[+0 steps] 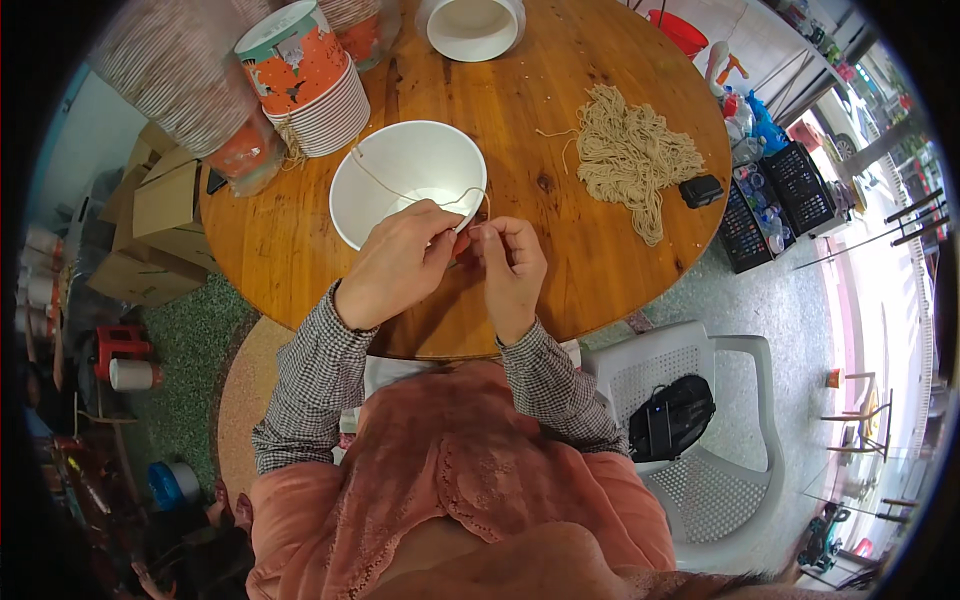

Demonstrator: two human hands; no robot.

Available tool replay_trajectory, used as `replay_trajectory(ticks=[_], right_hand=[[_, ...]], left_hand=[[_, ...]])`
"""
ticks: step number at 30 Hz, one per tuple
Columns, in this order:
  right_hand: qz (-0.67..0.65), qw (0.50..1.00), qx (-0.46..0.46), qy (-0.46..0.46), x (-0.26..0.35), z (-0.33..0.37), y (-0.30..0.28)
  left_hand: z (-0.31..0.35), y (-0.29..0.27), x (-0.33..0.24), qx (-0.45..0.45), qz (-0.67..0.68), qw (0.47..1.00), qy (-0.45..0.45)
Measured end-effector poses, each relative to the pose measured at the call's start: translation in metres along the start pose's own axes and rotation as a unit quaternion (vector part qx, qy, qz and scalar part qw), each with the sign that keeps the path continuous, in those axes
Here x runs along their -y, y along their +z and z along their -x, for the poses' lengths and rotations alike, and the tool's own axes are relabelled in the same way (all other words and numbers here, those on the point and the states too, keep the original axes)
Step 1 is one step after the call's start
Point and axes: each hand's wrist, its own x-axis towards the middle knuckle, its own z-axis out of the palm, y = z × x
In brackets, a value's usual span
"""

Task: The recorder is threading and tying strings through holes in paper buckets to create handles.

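Note:
A white-lined paper bucket is tipped on the wooden table, its mouth facing me. My left hand is closed at the bucket's near right rim, thumb and fingers gripping it there; the fingertips are partly hidden. Close beside it, my right hand pinches a thin beige string between thumb and forefinger. The string loops up over the rim and runs across the bucket's mouth to its far left side. A bit of the bucket's orange outer wall shows between my hands.
A loose heap of beige strings lies on the right of the table, beside a small black object. Stacked patterned paper buckets stand far left, next to plastic-wrapped stacks. A grey plastic chair holds a black bag.

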Motion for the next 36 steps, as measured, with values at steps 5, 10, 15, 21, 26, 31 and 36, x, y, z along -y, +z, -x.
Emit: replay_trajectory(ticks=[5,10,15,21,26,31,36], right_hand=[[-0.015,1.000,0.000,0.003,0.001,0.002,0.000],[-0.095,0.993,-0.007,0.063,0.002,0.006,0.001],[-0.102,0.993,-0.013,0.057,0.001,0.006,0.004],[-0.115,0.990,-0.024,0.075,0.001,0.004,0.010],[-0.107,0.993,-0.026,0.037,-0.007,0.003,0.017],[-0.152,0.987,-0.015,0.057,-0.014,0.007,0.021],[-0.192,0.981,-0.016,0.040,-0.005,0.007,0.022]], left_hand=[[0.000,-0.002,-0.001,0.011,0.028,0.999,-0.034],[0.000,0.000,0.000,-0.008,0.077,0.993,-0.092],[-0.002,0.001,0.001,-0.016,0.062,0.995,-0.082],[-0.002,0.002,0.003,-0.012,0.045,0.996,-0.078],[-0.002,0.003,0.007,-0.013,0.045,0.997,-0.068],[-0.003,0.000,0.004,0.005,-0.009,0.999,-0.050],[-0.003,0.002,0.004,-0.014,0.019,0.999,-0.049]])
